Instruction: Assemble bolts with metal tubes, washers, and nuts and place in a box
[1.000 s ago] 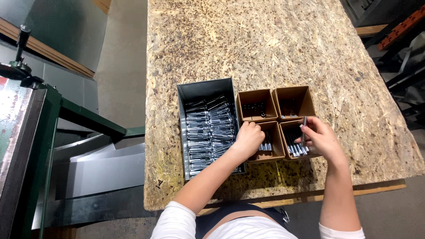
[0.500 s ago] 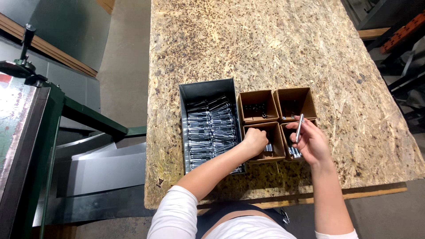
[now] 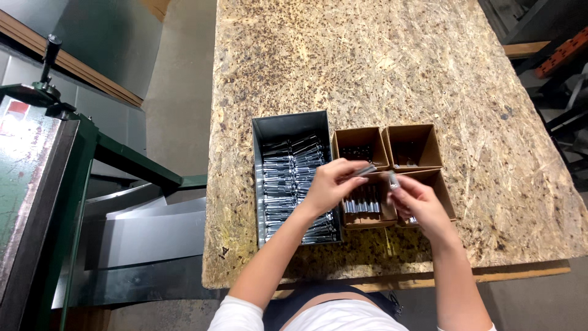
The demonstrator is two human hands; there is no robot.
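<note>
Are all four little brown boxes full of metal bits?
No. The far right box looks nearly empty, while the near left box holds a row of metal pieces.

The right hand (image 3: 419, 205) covers most of the box (image 3: 438, 184) nearest the table's (image 3: 380, 67) right edge, so its contents barely show. The left hand (image 3: 331, 184) hides part of the metal pieces in the grey bin (image 3: 288, 125). Small parts in the two far boxes (image 3: 361, 144) are too small to tell. The table's far end is cut off.
</note>
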